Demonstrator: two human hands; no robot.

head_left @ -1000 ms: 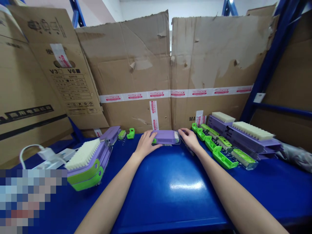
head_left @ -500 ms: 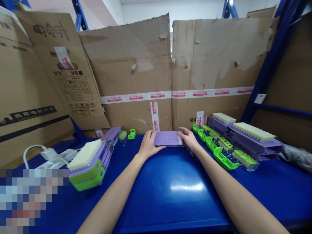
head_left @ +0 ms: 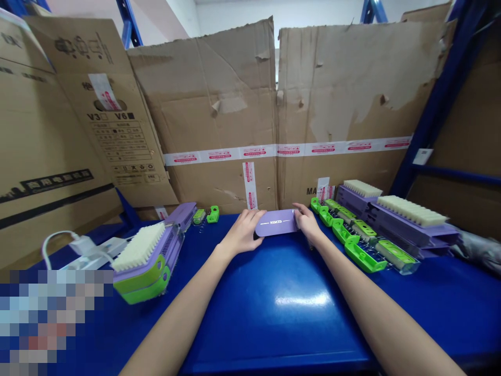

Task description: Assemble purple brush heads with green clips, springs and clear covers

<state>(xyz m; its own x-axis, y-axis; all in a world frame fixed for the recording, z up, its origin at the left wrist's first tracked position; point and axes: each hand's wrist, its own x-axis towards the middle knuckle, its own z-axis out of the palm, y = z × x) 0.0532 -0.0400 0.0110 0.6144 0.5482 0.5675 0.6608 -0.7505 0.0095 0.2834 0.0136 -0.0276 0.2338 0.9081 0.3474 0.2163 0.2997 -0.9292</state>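
Observation:
Above the blue tabletop (head_left: 250, 303), a flat purple case (head_left: 276, 224) with a line of white lettering faces me, tilted slightly. My left hand (head_left: 243, 233) is closed around its left end, thumb low and fingers along the top. At the opposite end my right hand (head_left: 307, 223) grips the case, with the index finger raised at the edge. The palms and some fingertips are hidden behind it. Just right of my right hand is a row of bright green plastic end pieces (head_left: 362, 256), beside several clear-edged green parts (head_left: 396, 254) and small metal springs or pins.
At right stand purple housings (head_left: 410, 232) topped with cream foam blocks (head_left: 412, 210). On the left sits a purple-and-green stack (head_left: 143, 279) under another foam block (head_left: 140, 245), near a white power strip (head_left: 94, 254). Cardboard sheets (head_left: 219, 125) wall off the back.
The case has been turned over between my hands: a plain purple face with a pale strip at its right end has given way to the lettered face. The view shifted slightly.

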